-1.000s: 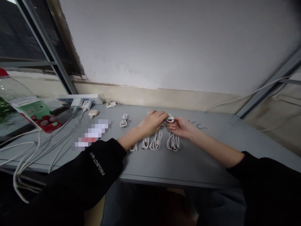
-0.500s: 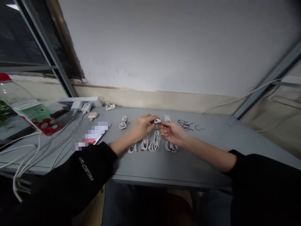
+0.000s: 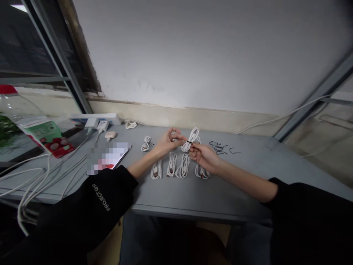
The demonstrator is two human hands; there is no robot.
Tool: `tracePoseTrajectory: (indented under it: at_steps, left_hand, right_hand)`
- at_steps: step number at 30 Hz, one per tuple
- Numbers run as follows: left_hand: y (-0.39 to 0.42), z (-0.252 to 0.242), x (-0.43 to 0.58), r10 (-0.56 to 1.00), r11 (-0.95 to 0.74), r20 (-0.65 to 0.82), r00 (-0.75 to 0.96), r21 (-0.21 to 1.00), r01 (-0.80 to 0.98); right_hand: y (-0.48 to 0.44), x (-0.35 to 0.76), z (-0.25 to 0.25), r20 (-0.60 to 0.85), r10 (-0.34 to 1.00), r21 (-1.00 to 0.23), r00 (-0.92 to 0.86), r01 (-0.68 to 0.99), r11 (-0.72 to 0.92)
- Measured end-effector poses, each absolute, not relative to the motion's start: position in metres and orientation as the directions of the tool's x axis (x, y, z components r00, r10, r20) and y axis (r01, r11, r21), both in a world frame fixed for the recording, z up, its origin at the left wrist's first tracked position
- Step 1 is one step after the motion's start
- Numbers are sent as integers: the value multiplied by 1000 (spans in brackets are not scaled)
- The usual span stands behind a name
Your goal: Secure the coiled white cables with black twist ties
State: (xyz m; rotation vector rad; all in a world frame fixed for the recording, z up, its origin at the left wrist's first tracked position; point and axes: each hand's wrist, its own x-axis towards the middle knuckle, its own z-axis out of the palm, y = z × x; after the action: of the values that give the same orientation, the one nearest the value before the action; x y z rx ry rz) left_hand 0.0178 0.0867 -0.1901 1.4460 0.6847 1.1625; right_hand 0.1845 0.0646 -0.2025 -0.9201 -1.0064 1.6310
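Note:
My right hand (image 3: 203, 155) pinches a coiled white cable (image 3: 191, 140), which is bound by a thin black tie (image 3: 189, 142) and stands up from my fingers. My left hand (image 3: 167, 142) is just left of it, with its fingers curled and one fingertip at the coil near the tie. Whether that hand grips anything is hidden. Under my wrists lie bundled white cables (image 3: 183, 166), with another bundle (image 3: 202, 171) below my right hand. A smaller bundle (image 3: 146, 144) lies left of my left hand.
Loose black twist ties (image 3: 218, 147) lie on the grey table (image 3: 193, 195) to the right. At the back left stand a power strip (image 3: 95, 118) with a plug, and a plastic bottle (image 3: 16, 106). Long white cables (image 3: 41, 180) trail over the left edge.
My hands have moved apart, with the left drawing back leftward. The coil now stands up, more visible, from my right hand's fingers, with the black tie showing around it.

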Motion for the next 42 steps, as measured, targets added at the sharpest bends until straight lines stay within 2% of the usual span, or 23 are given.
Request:
tracePoseTrajectory:
  at_steps: [4,7,10,14,18,21,23,26,29,32,38,42]
  left_hand:
    - [81,-185,21,892,-178,228,391,971,-161]
    - [79,-185,23,920,-187,221,325,974,-131]
    - [81,-187,23,952,-222,218,214,975,-4]
    - [81,-188,22,952,-204,155,263,964,173]
    - [79,-185,23,940,-143,114,321,987,70]
    - [79,-185,25,922,-193,207,327,978,-76]
    - [79,-185,25,895,-284,289,338,957,-66]
    - [75,-183,23,832,-508,447,330,852,128]
    - [67,-180,22,705,-709,619,345,632,313]
    - [63,-179,21,620,-785,655,432,514,347]
    - [66,-184,20,643,-761,659,390,607,229]
    - [66,-187,26,766,-611,564,308,788,76]
  right_hand:
    - [60,183,-204,-54,965,-953,-257,-275,-126]
    - [55,181,-203,-28,970,-968,-243,-234,-87]
    - [54,180,-203,2,976,-977,-217,-207,-43]
    - [53,181,-202,107,977,-978,-183,-195,70]
    - [53,183,-197,194,959,-966,-207,-210,150]
    - [53,184,-196,170,955,-969,-244,-216,117]
    - [54,184,-196,127,957,-971,-260,-228,67]
    - [54,183,-196,50,962,-965,-268,-262,-22]
    - [52,182,-194,-16,961,-951,-276,-293,-100]
    - [51,183,-192,-64,953,-939,-295,-306,-158]
    - [55,187,-193,-52,962,-934,-268,-328,-142]
    - [55,186,-195,-8,976,-933,-217,-349,-85]
